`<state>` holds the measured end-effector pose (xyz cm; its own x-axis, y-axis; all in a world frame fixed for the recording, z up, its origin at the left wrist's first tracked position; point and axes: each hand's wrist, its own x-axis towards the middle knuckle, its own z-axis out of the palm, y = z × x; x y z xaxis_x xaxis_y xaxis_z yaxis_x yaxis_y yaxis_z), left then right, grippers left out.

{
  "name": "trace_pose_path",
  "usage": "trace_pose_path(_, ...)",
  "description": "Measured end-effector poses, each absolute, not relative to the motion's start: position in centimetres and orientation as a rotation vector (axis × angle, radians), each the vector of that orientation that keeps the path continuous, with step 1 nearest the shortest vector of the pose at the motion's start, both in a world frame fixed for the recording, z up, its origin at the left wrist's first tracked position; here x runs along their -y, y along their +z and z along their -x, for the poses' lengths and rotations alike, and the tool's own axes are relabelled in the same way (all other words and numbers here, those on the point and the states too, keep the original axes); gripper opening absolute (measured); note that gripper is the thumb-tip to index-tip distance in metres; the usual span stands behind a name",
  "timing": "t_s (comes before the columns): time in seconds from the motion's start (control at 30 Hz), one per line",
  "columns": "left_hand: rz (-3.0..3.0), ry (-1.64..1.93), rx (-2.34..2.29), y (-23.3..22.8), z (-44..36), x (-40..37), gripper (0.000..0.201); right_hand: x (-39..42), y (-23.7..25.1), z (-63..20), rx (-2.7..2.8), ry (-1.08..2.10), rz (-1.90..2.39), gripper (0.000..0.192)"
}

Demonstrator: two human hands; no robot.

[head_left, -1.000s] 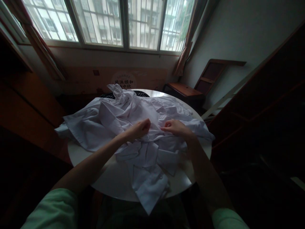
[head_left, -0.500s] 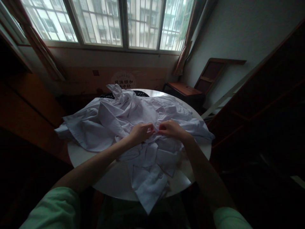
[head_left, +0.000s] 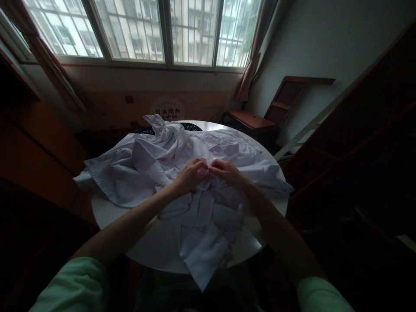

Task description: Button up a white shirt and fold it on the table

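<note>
our left hand (head_left: 191, 174), curled nearly closed, pinches the white cloth (head_left: 185, 149); just beside it our right hand (head_left: 228, 171) pinches the cloth too. we see it spread beneath and around both hands, across the round table (head_left: 146, 242).

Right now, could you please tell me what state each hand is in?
Left hand: closed, pinching white cloth.
Right hand: closed, pinching white cloth right beside the left hand.
</note>
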<state>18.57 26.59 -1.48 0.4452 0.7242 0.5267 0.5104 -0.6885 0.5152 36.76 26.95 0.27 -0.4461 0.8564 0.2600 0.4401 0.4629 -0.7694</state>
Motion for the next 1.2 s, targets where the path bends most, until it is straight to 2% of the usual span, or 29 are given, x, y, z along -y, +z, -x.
trace_pose_path(0.13, -2.347, 0.961, -1.052, -1.9, -18.7, -26.6, 0.018, -26.9, 0.1, -36.7, 2.128, 0.847, 1.051, 0.027)
trace_pose_path(0.33, -2.340, 0.996, -1.021, -1.9, -18.6, -26.7, 0.020, -26.6, 0.3, -36.8, 2.168, 0.721, 1.063, 0.022)
trace_pose_path(0.57, -2.224, 1.079, -0.968, -2.4, -18.7, -26.9, 0.023, -27.1, -0.3, -36.5, 2.045, 0.860, 1.095, 0.028)
trace_pose_path(0.73, -2.087, 1.082, -0.949, -3.1, -18.9, -27.2, 0.027, -27.2, -0.4, -36.2, 1.961, 0.834, 1.110, 0.024)
trace_pose_path(0.87, -2.080, 1.096, -0.947, -3.1, -19.0, -27.1, 0.025, -27.3, -0.5, -36.2, 1.914, 0.957, 1.046, 0.024)
trace_pose_path(1.03, -2.136, 1.068, -0.943, -2.6, -19.0, -26.9, 0.026, -27.6, -1.1, -35.9, 1.902, 0.889, 1.061, 0.021)
trace_pose_path(1.2, -2.096, 1.072, -0.987, -3.2, -19.4, -27.0, 0.025, -27.7, -1.6, -35.9, 1.864, 0.934, 1.055, 0.027)
